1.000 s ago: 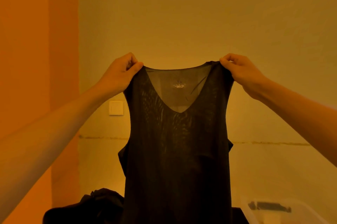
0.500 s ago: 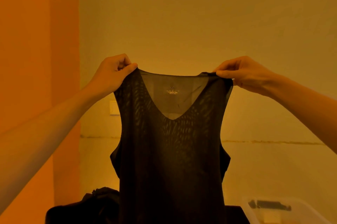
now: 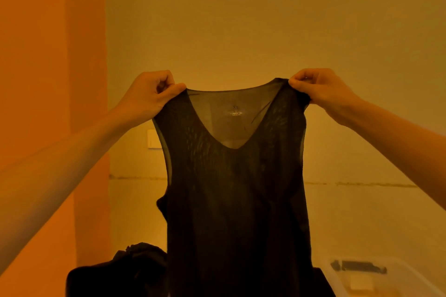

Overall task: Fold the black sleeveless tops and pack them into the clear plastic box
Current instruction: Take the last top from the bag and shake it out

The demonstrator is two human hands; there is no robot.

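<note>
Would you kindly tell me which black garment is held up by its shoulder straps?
The black sleeveless top hanging mid-frame, its straps pinched by the left hand and right hand; the other dark garments lie heaped lower left.

Arms outstretched, left hand (image 3: 149,97) and right hand (image 3: 324,90) raised, fingers (image 3: 177,88) pinching black top (image 3: 236,200)

Light: dim, heavy amber-orange cast | Brightest: wall (image 3: 241,31) behind the black top (image 3: 236,200), whose sheer neckline glows backlit | Shadows: dark heap (image 3: 115,275) at bottom left loses all detail | Focus: soft overall, clear plastic box (image 3: 386,279) hazy | Edges: left forearm (image 3: 48,188) swollen by wide-angle stretch
</note>
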